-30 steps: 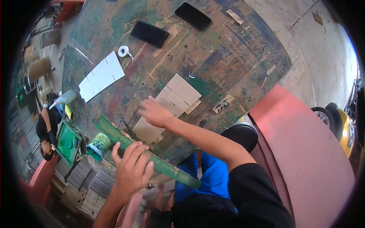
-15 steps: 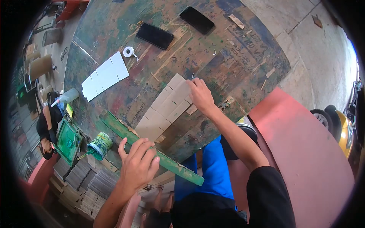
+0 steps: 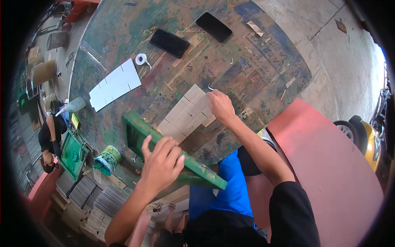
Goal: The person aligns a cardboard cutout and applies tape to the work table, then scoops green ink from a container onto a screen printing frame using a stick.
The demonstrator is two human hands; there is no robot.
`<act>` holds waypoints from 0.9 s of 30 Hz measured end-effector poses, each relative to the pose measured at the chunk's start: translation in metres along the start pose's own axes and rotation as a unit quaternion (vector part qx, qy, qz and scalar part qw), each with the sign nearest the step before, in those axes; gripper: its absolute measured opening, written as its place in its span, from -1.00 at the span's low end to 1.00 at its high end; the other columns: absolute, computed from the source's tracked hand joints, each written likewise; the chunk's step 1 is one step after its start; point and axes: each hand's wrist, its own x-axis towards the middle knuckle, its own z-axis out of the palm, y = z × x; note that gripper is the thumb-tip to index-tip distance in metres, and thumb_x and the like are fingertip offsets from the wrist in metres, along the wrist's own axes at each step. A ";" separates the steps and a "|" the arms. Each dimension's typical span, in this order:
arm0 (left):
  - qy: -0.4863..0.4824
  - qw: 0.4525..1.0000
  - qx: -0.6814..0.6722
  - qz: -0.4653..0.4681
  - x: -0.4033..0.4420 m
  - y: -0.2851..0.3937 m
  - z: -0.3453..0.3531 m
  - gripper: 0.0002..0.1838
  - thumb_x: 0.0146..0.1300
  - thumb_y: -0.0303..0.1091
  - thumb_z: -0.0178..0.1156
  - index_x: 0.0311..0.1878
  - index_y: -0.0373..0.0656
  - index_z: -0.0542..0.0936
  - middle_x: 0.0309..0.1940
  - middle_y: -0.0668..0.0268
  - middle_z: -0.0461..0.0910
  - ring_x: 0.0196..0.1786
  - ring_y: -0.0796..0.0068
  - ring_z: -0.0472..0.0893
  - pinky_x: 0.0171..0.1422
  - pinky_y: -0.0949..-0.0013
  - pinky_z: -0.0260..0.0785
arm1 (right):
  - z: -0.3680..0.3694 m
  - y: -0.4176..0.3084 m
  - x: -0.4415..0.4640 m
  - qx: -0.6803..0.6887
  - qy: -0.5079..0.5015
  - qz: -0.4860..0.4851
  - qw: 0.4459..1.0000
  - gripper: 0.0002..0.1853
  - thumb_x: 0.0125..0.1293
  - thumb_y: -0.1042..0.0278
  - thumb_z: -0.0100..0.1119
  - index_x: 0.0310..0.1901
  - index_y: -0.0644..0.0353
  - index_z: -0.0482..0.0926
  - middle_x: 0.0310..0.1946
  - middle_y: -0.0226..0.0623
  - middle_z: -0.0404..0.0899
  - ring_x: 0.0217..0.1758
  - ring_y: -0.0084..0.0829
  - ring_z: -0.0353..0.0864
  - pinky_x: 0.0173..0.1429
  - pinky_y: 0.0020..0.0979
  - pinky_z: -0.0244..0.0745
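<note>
At the near edge of the worktop (image 3: 123,33), the frame (image 3: 203,169) is now held tilted by the half-open left hand (image 3: 160,168), its inside exposed; the right hand (image 3: 222,108) is nearly closed at the card (image 3: 187,111), grip unconfirmed.

Room runs over the surface (image 3: 181,76) between cardboard (image 3: 187,112) and phones (image 3: 169,43); tape (image 3: 138,61) narrows the way beside the white card (image 3: 115,84); the frame (image 3: 139,124) blocks the near side.

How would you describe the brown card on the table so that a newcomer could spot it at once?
Start at the big paint-stained table. Between the green frame in the left hand and the right hand lies a long, flat brown card. Unlike the similarly slotted white card, this one is plain brown.
</note>
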 end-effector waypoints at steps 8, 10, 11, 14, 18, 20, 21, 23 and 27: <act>0.018 0.999 -0.001 0.051 0.082 -0.030 0.087 -0.86 0.36 -0.24 0.19 -0.13 -0.07 0.57 -0.08 0.30 0.62 0.20 0.28 0.55 0.52 -0.27 -0.02 | -0.015 0.002 0.003 0.051 -0.054 0.036 0.997 -0.79 0.21 0.50 0.17 -0.12 0.24 0.65 -0.24 0.02 0.69 -0.21 0.10 0.70 -0.11 0.03 0.61; 0.016 0.998 -0.003 0.057 0.101 -0.042 0.111 -0.86 0.37 -0.24 0.17 -0.15 -0.07 0.56 -0.10 0.29 0.62 0.18 0.28 0.56 0.51 -0.29 0.02 | -0.016 0.003 0.006 0.057 -0.061 0.038 0.996 -0.80 0.22 0.48 0.16 -0.13 0.23 0.66 -0.23 0.02 0.70 -0.19 0.10 0.71 -0.09 0.03 0.62; 0.010 0.998 0.004 0.064 0.109 -0.046 0.121 -0.84 0.37 -0.22 0.17 -0.14 -0.07 0.58 -0.10 0.30 0.63 0.17 0.28 0.56 0.51 -0.29 0.03 | -0.017 0.004 0.007 0.057 -0.066 0.042 0.995 -0.80 0.22 0.47 0.15 -0.13 0.22 0.67 -0.22 0.01 0.71 -0.17 0.09 0.71 -0.08 0.03 0.62; 0.019 0.996 0.030 0.080 0.122 -0.056 0.144 -0.81 0.35 -0.19 0.13 -0.14 -0.05 0.62 -0.13 0.29 0.67 0.14 0.28 0.60 0.50 -0.28 0.05 | -0.019 0.002 0.010 0.059 -0.063 0.051 0.995 -0.80 0.26 0.43 0.13 -0.15 0.24 0.68 -0.22 0.03 0.72 -0.14 0.09 0.71 -0.04 0.01 0.61; -0.002 0.996 0.077 0.047 0.131 -0.054 0.163 -0.77 0.25 -0.17 0.16 -0.24 -0.07 0.71 -0.19 0.31 0.62 0.07 0.30 0.60 0.47 -0.31 0.10 | -0.022 -0.001 0.015 0.083 -0.067 0.034 0.994 -0.76 0.25 0.41 0.14 -0.11 0.25 0.70 -0.19 0.03 0.72 -0.10 0.09 0.70 0.00 -0.03 0.60; -0.054 0.995 0.085 0.020 0.136 -0.053 0.165 -0.77 0.25 -0.14 0.17 -0.26 -0.03 0.73 -0.20 0.29 0.67 0.10 0.30 0.60 0.50 -0.32 0.06 | -0.028 -0.009 0.016 0.102 -0.080 0.036 0.991 -0.74 0.24 0.43 0.14 -0.08 0.25 0.70 -0.18 0.03 0.72 -0.08 0.06 0.71 0.01 -0.06 0.60; -0.044 0.995 0.088 0.003 0.136 -0.050 0.164 -0.75 0.26 -0.14 0.16 -0.22 -0.03 0.75 -0.19 0.29 0.68 0.12 0.29 0.61 0.51 -0.34 0.03 | -0.027 -0.008 0.016 0.107 -0.079 0.028 0.991 -0.74 0.24 0.43 0.15 -0.08 0.28 0.69 -0.19 0.04 0.72 -0.09 0.06 0.72 0.01 -0.08 0.60; -0.079 0.991 0.097 -0.039 0.139 -0.042 0.160 -0.75 0.27 -0.16 0.15 -0.24 0.01 0.78 -0.18 0.28 0.69 0.12 0.28 0.61 0.53 -0.36 0.00 | -0.028 -0.011 0.016 0.095 -0.103 0.038 0.989 -0.76 0.26 0.45 0.15 -0.08 0.29 0.70 -0.19 0.04 0.72 -0.10 0.06 0.72 0.02 -0.09 0.60; -0.011 0.991 0.046 -0.127 0.133 -0.030 0.172 -0.74 0.27 -0.20 0.15 -0.22 -0.03 0.81 -0.08 0.22 0.69 0.25 0.19 0.55 0.57 -0.35 -0.01 | -0.020 -0.004 0.011 0.083 -0.107 -0.019 0.991 -0.75 0.28 0.52 0.16 -0.03 0.30 0.68 -0.15 0.01 0.72 -0.05 0.03 0.72 0.08 -0.13 0.60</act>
